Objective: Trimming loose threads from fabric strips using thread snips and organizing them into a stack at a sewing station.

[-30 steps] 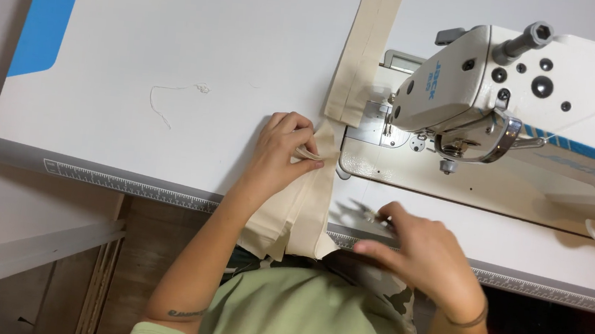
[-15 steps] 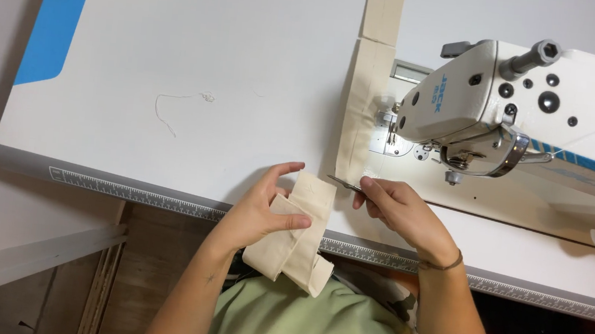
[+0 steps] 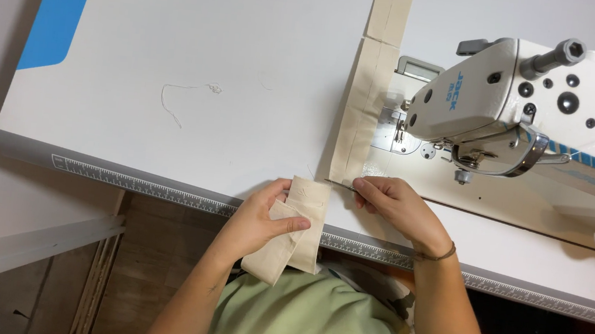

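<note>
- left hand is curled round a folded piece of beige fabric right at the near table edge, thumb laid flat across the top of it and the other fingers wrapped underneath, so it's a proper grip and not just resting
- the folded piece hangs partly off the edge, over the person's green shirt
- right hand sits just beside it on the table, fingers pressed together and pinching a thin metal tool, looks like tweezers or small snips, can't tell which; its tip points at the top of the folded piece
- thin band on the right wrist
- a long beige fabric strip runs away from the hands across the table, passing just left of the needle area
- white sewing machine sits to the right, its head over the lit needle plate
- white table with a ruler strip along the near edge, a loose bit of thread lying on it, blue patch at the far left corner
- wooden floor below on the left
</note>
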